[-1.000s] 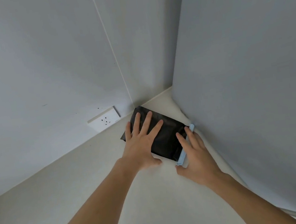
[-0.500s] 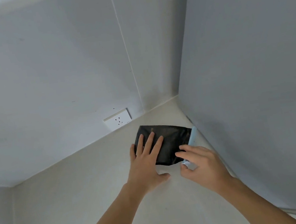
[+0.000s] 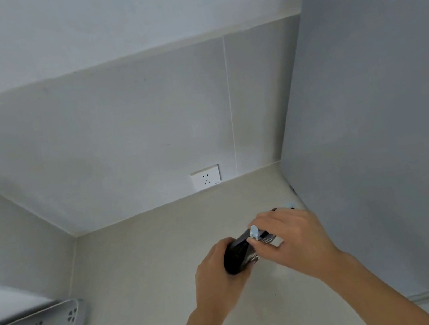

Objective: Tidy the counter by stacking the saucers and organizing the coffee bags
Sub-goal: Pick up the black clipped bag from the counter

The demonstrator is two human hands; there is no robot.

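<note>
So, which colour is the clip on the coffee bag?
Light blue clip, seen in the head view.

Pale cream, smooth stone-like counter top (image 3: 146,270) running into a corner. Light grey tiled back wall (image 3: 120,137) with one thin vertical seam, and a white rectangular wall socket (image 3: 206,178) set just above the counter's rear edge. Tall flat grey-blue side panel (image 3: 376,138) closing the right. Grey perforated plastic rack (image 3: 72,317) at lower left. Soft, even light, faint shadows.
</note>
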